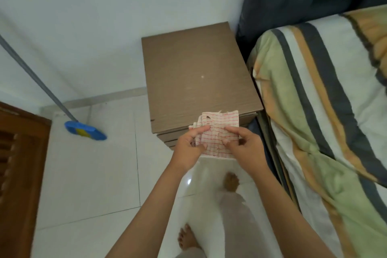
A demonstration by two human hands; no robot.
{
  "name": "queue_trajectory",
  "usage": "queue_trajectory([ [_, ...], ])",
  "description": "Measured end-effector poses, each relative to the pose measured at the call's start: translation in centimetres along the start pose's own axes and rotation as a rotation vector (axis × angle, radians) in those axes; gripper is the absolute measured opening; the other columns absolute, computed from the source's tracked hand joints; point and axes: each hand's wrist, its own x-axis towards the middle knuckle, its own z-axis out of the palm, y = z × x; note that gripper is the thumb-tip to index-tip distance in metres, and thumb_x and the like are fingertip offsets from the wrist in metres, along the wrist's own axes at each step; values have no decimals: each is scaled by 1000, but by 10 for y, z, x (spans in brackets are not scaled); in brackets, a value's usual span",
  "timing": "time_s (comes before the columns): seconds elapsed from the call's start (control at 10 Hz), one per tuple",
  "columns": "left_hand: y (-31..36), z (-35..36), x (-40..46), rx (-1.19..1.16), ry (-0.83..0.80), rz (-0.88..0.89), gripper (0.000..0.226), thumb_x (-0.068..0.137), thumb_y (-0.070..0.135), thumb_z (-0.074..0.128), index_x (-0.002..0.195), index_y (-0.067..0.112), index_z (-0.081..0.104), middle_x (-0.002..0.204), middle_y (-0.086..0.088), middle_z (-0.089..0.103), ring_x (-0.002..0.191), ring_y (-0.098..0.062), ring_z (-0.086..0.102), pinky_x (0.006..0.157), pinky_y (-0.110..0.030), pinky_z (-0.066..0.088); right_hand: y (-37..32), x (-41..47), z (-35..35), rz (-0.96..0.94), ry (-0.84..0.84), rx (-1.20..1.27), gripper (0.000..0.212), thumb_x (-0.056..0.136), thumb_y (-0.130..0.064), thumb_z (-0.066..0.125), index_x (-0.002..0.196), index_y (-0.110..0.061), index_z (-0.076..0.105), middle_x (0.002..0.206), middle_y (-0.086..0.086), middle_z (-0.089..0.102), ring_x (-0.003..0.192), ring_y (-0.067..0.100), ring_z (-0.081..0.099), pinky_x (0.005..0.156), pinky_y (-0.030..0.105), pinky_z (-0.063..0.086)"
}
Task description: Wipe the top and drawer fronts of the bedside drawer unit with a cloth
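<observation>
A thin, limp, holed cloth is pinched by left hand and right hand fingers at six o'clock of the drawer unit, best gripped folded into a pad.

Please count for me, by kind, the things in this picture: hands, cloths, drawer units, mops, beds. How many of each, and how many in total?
Hands: 2, the left hand and the right hand, both holding the cloth
Cloths: 1, the cloth with red checks
Drawer units: 1, the brown drawer unit
Mops: 1, the blue mop
Beds: 1, the bed
Total: 6
</observation>
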Motion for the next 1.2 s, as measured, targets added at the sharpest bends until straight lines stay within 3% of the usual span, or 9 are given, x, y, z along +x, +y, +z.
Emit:
queue_trajectory([
  [0.1,-1,17,40,106,-6,1,54,82,-15,59,114,29,61,122,9,58,110,3,55,91,-17,46,10,41,-18,-44,-16,-56,38,77,-5,72,109,-23,67,109,-2,65,99,9,62,87,29,53],
  [0.4,-32,70,182,297,68,-87,60,77,-3,70,116,42,60,122,11,61,114,-8,58,97,-40,48,45,184,-62,5,-99,-175,42,78,-4,70,117,-19,64,116,-7,60,106,12,60,89,35,53],
  [0.5,-39,81,219,356,72,-92,59,77,-2,70,121,35,59,118,9,63,99,-14,63,91,-40,51,54,219,-66,4,-117,-232,43,78,2,67,119,-14,63,114,-6,58,104,12,58,92,20,47],
  [0.6,-44,90,242,468,64,-91,56,78,-1,70,126,26,59,119,5,61,107,-10,58,96,-27,46,62,242,-68,32,-163,-278,46,81,7,60,123,-11,59,120,-3,55,106,8,54,87,3,38],
  [0.8,-49,102,261,659,33,-131,56,81,-5,62,130,20,55,119,-3,54,113,-21,54,92,-13,41,83,260,-72,22,-253,-386,49,87,8,49,133,-12,49,132,-3,46,117,8,47,93,3,37],
  [0.9,-43,106,266,727,18,-188,58,84,1,61,137,21,48,120,-2,44,111,-18,51,81,0,31,93,266,-71,-4,-231,-413,49,87,6,49,131,-13,52,138,-2,44,121,10,46,98,11,39],
  [1.0,-37,107,263,821,-22,-245,59,86,10,62,140,25,43,133,-8,41,118,-22,50,93,-18,38,96,266,-75,-23,-137,-510,44,85,0,53,125,-18,59,147,2,39,130,17,41,107,35,39],
  [1.1,-28,103,258,849,-21,-288,59,86,14,61,141,24,42,143,-12,38,126,-26,45,102,-32,40,83,262,-78,-13,-38,-460,38,86,-3,55,120,-17,63,143,3,45,131,19,41,108,38,38],
  [1.2,-18,97,240,816,45,-248,51,83,11,59,132,24,54,127,-1,56,111,-20,57,93,-33,49,28,251,-90,-22,166,-269,27,87,-10,59,110,-20,68,126,0,60,118,15,54,102,34,44],
])
